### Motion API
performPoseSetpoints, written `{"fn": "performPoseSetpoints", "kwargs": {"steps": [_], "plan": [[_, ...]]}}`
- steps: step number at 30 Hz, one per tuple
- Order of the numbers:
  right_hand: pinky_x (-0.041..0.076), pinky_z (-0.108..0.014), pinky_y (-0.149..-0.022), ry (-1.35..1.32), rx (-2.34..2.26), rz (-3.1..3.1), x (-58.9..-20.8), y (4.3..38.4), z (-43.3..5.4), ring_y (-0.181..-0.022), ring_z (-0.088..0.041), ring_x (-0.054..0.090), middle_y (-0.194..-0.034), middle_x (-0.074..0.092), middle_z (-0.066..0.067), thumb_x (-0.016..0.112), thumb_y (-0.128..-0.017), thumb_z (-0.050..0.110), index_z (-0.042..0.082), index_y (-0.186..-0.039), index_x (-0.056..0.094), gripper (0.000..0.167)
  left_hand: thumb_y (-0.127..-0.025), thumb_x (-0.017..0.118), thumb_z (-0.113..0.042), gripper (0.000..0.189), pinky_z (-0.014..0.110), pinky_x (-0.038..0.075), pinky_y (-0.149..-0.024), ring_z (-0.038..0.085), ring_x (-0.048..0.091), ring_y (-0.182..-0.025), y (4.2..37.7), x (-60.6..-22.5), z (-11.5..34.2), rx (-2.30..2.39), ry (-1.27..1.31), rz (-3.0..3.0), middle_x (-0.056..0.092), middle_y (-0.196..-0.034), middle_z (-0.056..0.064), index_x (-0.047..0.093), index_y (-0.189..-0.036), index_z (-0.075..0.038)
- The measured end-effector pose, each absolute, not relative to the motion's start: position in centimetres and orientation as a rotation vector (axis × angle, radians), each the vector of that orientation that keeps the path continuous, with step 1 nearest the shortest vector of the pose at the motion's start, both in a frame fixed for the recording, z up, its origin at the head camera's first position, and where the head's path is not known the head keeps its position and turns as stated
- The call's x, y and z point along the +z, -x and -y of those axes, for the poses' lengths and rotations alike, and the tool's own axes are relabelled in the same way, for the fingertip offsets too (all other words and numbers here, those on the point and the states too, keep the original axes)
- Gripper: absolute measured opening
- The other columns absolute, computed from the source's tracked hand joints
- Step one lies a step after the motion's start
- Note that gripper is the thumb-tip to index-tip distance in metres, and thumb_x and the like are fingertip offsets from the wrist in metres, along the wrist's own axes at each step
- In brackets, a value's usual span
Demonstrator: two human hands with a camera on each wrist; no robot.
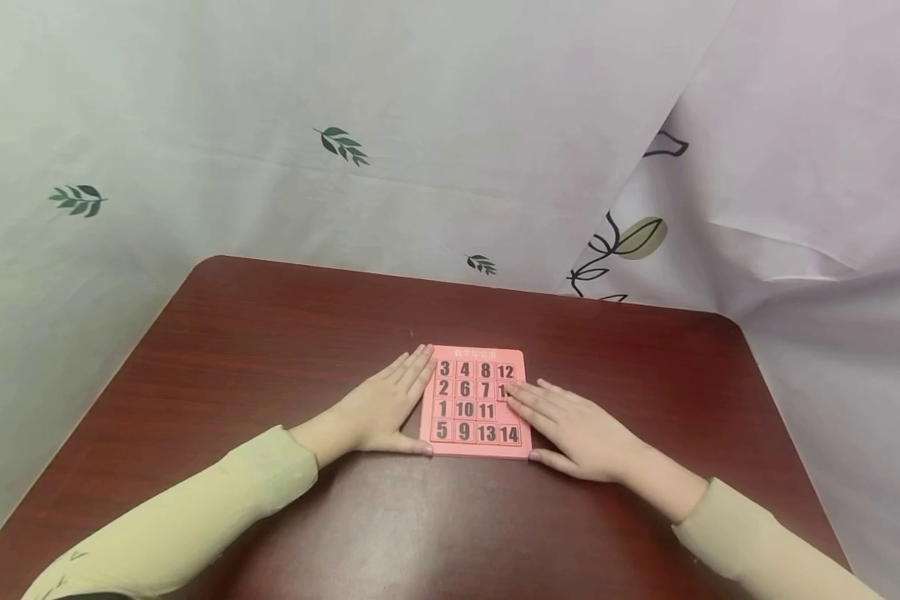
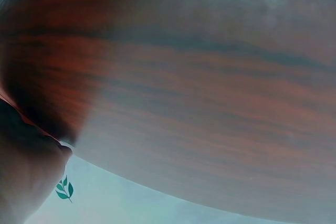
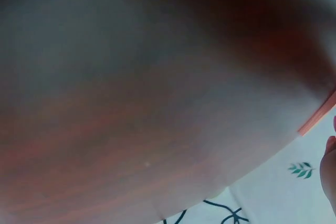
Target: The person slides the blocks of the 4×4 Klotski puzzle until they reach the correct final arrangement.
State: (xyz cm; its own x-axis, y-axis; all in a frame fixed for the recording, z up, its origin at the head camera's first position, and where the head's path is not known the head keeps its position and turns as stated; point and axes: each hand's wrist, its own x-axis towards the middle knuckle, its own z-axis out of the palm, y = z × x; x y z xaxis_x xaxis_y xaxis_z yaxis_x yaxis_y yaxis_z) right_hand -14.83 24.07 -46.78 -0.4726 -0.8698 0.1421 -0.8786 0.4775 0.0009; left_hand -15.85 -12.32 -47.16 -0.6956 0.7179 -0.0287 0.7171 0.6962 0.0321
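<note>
A pink number sliding puzzle (image 1: 480, 450) lies flat on the table in the head view, its numbered tiles set in rows. The third row has a gap at its right end, beside tile 11. My left hand (image 1: 385, 408) rests along the puzzle's left edge with straight fingers, the thumb at the near left corner. From the right, my right hand (image 1: 585, 429) reaches over the edge. Its straight fingertips touch the second row's last tile (image 1: 502, 391) and partly hide its number. The right thumb is by the near right corner. Both wrist views show only a part of each hand.
The dark red wooden table (image 1: 307, 308) has rounded far corners. Behind it hangs a pale curtain (image 1: 435, 100) printed with green leaves, and a second cloth (image 1: 810, 167) with line-drawn plants hangs at the right.
</note>
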Motion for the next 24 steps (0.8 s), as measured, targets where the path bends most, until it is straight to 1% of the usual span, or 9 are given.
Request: {"fn": "performPoseSetpoints", "kwargs": {"steps": [2, 5, 11, 17, 24], "plan": [[0.031, -0.043, -0.131, -1.511, 0.082, 2.629, -46.7, 15.4, -24.0, -0.158, -0.023, 0.042, -0.17, 0.043, -0.007, 0.064, -0.102, 0.052, 0.008, -0.161, 0.047, 0.075, -0.085, 0.062, -0.084, 0.129, 0.05, 0.027, -0.134, 0.044, 0.021, -0.163, 15.8, -47.1, 12.3, 0.041, -1.218, -2.858, 0.018, -0.173, 0.034, 0.025, -0.163, 0.012], [0.035, -0.046, -0.129, -1.502, 0.058, 2.651, -46.7, 15.8, -24.0, -0.158, -0.023, 0.042, -0.17, 0.042, -0.008, 0.064, -0.102, 0.052, 0.007, -0.16, 0.047, 0.075, -0.085, 0.061, -0.084, 0.129, 0.05, 0.027, -0.134, 0.044, 0.022, -0.163, 15.8, -47.1, 12.2, 0.039, -1.223, -2.857, 0.019, -0.173, 0.033, 0.026, -0.163, 0.012], [0.038, -0.048, -0.127, -1.545, 0.107, 2.63, -46.7, 15.3, -24.0, -0.157, -0.024, 0.044, -0.169, 0.045, -0.008, 0.064, -0.102, 0.052, 0.007, -0.16, 0.048, 0.074, -0.085, 0.061, -0.085, 0.129, 0.049, 0.026, -0.134, 0.043, 0.021, -0.164, 15.8, -47.0, 12.2, 0.03, -1.203, -2.859, 0.018, -0.173, 0.032, 0.025, -0.163, 0.011], [0.043, -0.053, -0.123, -1.587, 0.172, 2.57, -46.9, 14.0, -24.1, -0.154, -0.025, 0.047, -0.167, 0.048, -0.009, 0.069, -0.099, 0.05, 0.006, -0.158, 0.05, 0.076, -0.086, 0.059, -0.086, 0.129, 0.048, 0.023, -0.135, 0.041, 0.018, -0.165, 15.9, -47.3, 12.3, 0.015, -1.183, -2.858, 0.015, -0.174, 0.031, 0.023, -0.164, 0.01], [0.042, -0.05, -0.123, -1.581, 0.174, 2.553, -46.8, 14.5, -24.2, -0.153, -0.025, 0.048, -0.166, 0.049, -0.009, 0.067, -0.1, 0.051, 0.007, -0.158, 0.051, 0.074, -0.086, 0.058, -0.086, 0.129, 0.048, 0.022, -0.136, 0.041, 0.017, -0.165, 16.0, -47.5, 12.2, 0.014, -1.184, -2.856, 0.013, -0.175, 0.031, 0.022, -0.165, 0.01]]}}
